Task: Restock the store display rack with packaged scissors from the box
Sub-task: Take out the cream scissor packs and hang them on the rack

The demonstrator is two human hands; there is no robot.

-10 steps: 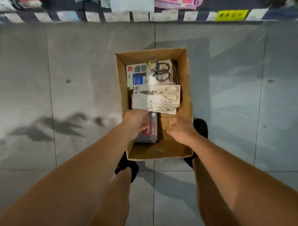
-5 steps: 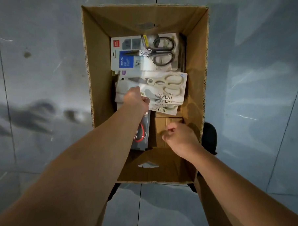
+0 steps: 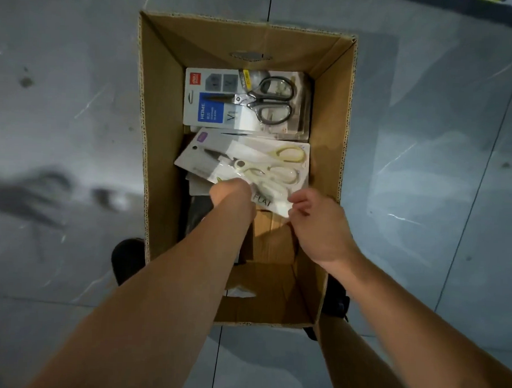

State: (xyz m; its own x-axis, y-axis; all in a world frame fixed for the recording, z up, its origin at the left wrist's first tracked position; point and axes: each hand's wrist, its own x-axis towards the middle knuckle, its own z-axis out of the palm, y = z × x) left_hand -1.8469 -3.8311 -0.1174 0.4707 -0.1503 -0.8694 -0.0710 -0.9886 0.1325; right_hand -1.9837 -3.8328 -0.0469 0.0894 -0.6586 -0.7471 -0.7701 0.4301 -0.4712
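Left hand (image 3: pixel 233 192) grips the near edge of the cream scissors pack (image 3: pixel 250 157), likely light, stiff and slick, in the box (image 3: pixel 164 125); right hand (image 3: pixel 318 226) curls at its corner, grip unclear.

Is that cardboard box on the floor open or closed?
Open: the cardboard box has no cover on top, and packaged scissors lie in plain view inside.

left hand (image 3: pixel 231 192) has lifted the cream scissors pack (image 3: pixel 250 161) askew; right hand (image 3: pixel 318 223) has come to its corner.
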